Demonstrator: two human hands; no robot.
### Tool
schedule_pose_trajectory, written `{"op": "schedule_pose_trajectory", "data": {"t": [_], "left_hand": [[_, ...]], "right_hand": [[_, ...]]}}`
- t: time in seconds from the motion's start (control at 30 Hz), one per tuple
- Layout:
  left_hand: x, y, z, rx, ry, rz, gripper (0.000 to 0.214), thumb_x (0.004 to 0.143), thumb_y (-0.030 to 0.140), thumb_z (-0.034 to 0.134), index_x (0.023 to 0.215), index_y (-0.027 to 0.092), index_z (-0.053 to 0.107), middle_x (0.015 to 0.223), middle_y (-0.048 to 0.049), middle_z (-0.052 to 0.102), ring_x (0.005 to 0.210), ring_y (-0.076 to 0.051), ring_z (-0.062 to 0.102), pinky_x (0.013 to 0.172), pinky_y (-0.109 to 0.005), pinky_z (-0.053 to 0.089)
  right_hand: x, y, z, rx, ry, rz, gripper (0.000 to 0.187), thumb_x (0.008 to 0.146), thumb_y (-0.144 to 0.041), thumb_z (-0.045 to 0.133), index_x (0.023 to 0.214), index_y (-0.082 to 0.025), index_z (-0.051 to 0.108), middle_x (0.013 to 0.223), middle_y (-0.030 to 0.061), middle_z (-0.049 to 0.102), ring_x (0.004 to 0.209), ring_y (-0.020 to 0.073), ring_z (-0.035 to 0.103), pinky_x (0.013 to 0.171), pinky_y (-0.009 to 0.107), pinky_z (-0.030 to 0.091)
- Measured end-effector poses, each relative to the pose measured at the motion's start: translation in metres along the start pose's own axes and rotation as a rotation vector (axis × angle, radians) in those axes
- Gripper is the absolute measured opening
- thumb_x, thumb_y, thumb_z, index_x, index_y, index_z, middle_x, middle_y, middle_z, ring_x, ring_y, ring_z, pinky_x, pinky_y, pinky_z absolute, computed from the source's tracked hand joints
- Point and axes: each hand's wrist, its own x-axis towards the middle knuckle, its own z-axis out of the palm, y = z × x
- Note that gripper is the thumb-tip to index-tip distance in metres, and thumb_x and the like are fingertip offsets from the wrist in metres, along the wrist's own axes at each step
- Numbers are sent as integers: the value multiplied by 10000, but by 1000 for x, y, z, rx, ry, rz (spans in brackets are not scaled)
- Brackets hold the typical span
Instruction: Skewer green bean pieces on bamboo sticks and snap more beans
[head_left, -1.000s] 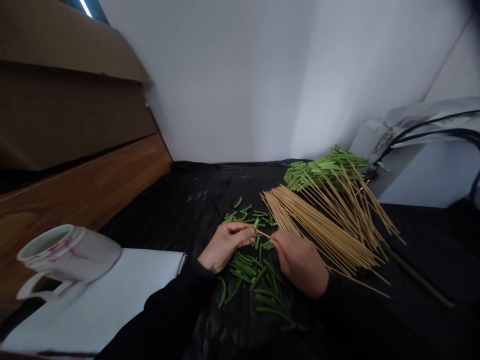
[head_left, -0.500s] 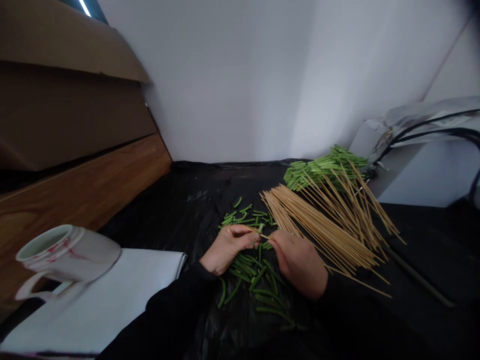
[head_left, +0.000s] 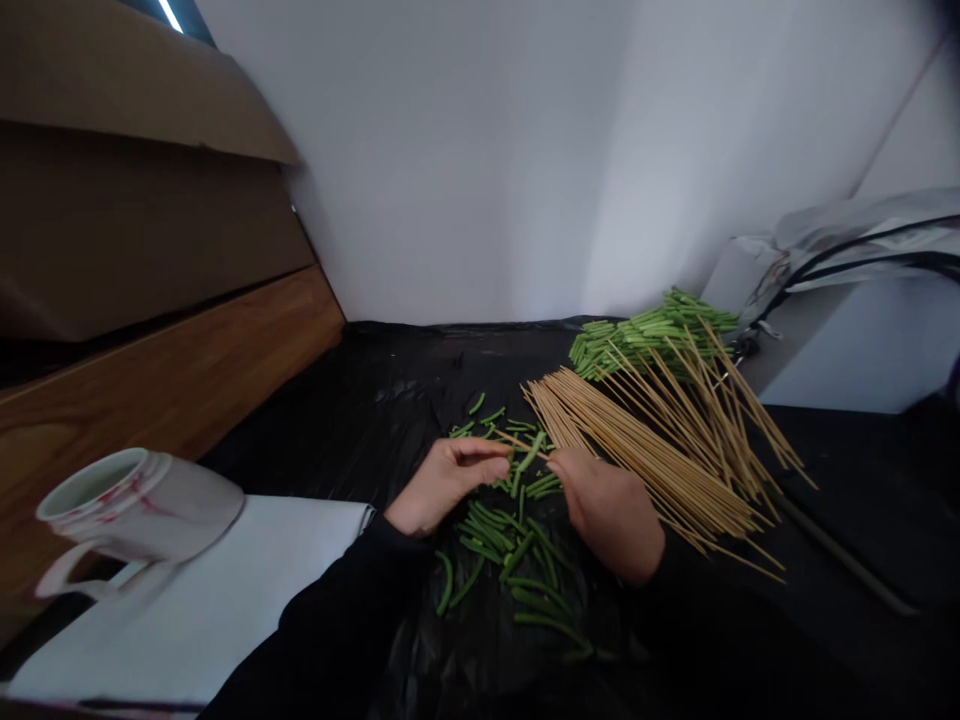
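A thin wooden skewer [head_left: 537,452] is pinched near one end in my right hand [head_left: 611,512]. Crossing it is a short cut green stalk [head_left: 530,457], bean-like, seemingly pierced by the skewer. My left hand [head_left: 439,485] is beside the skewer's other end, thumb and index fingertip nearly together; whether something small is between them I cannot make out. Under and around both hands lie loose green stalk pieces [head_left: 484,530]. Right of my right hand lies a fanned bundle of wooden skewers [head_left: 637,445].
A heap of paler green stalks [head_left: 645,335] is against the white wall, with skewers leaning over it. Black plastic sheeting [head_left: 360,400] covers the surface. At left, a white mug [head_left: 150,505] stands on a folded white sheet [head_left: 247,580]. Cables [head_left: 847,262] and a cardboard box [head_left: 135,220] flank the area.
My left fingers have drawn back a little from the green stalk, which now shows more fully across the skewer. My right hand has shifted slightly right, still pinching the skewer.
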Motion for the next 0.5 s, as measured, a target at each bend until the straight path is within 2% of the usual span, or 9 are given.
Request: {"op": "schedule_pose_trajectory", "data": {"t": [0.13,0.2,0.33,0.5], "left_hand": [[1,15,-30,190,227,99,260,668,362,783,798,140,745,724,-41,701,657,-134,582,665,-252,441],[1,19,-41,306,261,135,253,689,380,757,771,142,735,720,-37,695,655,-142,578,653,-254,432],[3,13,-50,565,119,127,274,772,414,660,739,153,736,677,-36,681,647,-164,580,637,-267,429],[4,7,-54,687,-20,177,150,750,299,673,806,191,761,834,-57,715,770,-192,629,709,-279,460]], "right_hand": [[1,12,-3,-41,24,73,299,987,-254,355,770,-187,549,707,24,616,621,137,558,563,285,274],[1,14,-3,-45,2,87,288,985,-257,361,784,-186,555,719,28,625,625,137,557,561,283,274],[1,15,-2,-8,-5,82,277,986,-272,370,823,-185,577,735,24,636,631,131,570,565,273,287],[1,15,-4,26,2,103,271,986,-272,376,846,-188,593,759,22,645,668,137,591,599,268,315]]}}
